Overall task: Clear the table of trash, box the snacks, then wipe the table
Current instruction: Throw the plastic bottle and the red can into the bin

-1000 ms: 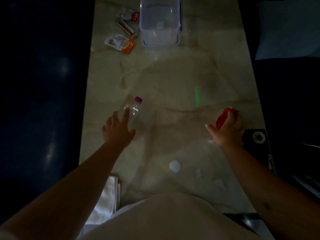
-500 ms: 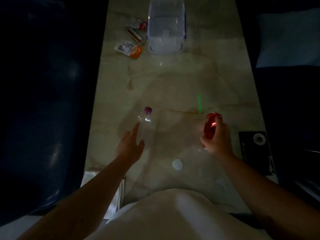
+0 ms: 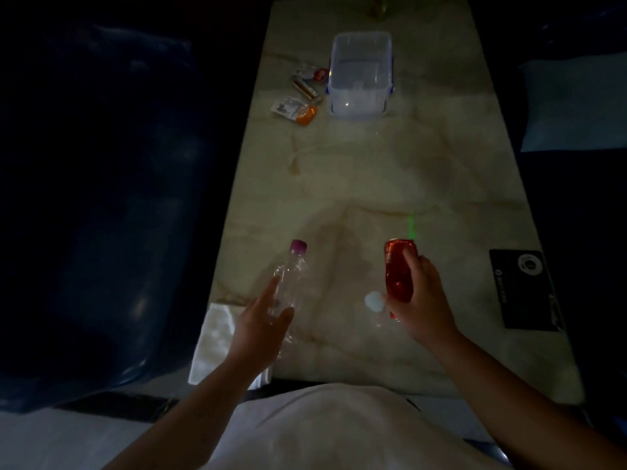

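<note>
My left hand (image 3: pixel 259 329) grips the lower part of a clear plastic bottle (image 3: pixel 291 273) with a purple cap, held above the near left of the marble table (image 3: pixel 390 178). A red drink can (image 3: pixel 398 269) is raised off the table in my right hand (image 3: pixel 420 300), whose fingers wrap its side. At the far end stands an open clear plastic box (image 3: pixel 360 74). Left of the box lie several snack packets (image 3: pixel 298 96). A white cloth (image 3: pixel 217 340) lies at the near left corner, partly under my left forearm.
A dark card or pad (image 3: pixel 522 290) lies at the table's right edge. A small white round spot (image 3: pixel 373 301) shows on the table beside the can. A dark blue seat flanks the table's left side, and a pale cushion (image 3: pixel 573 103) sits at the right.
My right hand lifted the red can from the right edge and brought it inward. My left hand closed on the bottle and raised it. The camera view shifted back.
</note>
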